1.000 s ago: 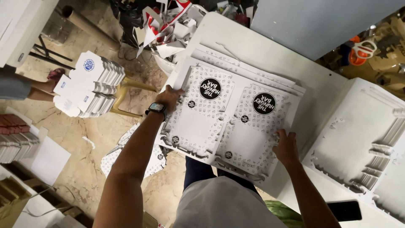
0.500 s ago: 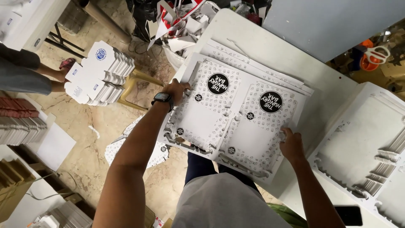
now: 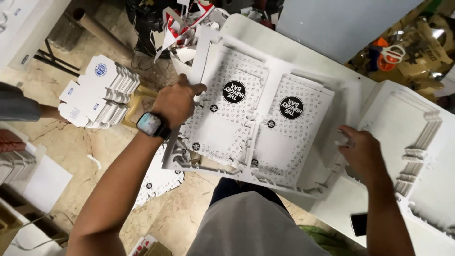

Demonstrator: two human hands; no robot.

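Since half a second ago, left hand (image 3: 176, 102) slid up the printed card stack's (image 3: 258, 125) left edge, pinching it; stack lay on white table (image 3: 294, 45); right hand (image 3: 362, 154), fingers loosely curled, gripped its right edge.

Matt white printed cardboard sheets (image 3: 258, 128) on a smooth white table (image 3: 332, 80)

A small packaging workshop: die-cut printed cardboard sheets (image 3: 258, 125) are stacked on a white table (image 3: 303, 52), folded white boxes (image 3: 97, 97) are piled on the stone floor (image 3: 71, 142) left of it, and offcuts (image 3: 185, 23) (cardboard scraps) litter its far corner.
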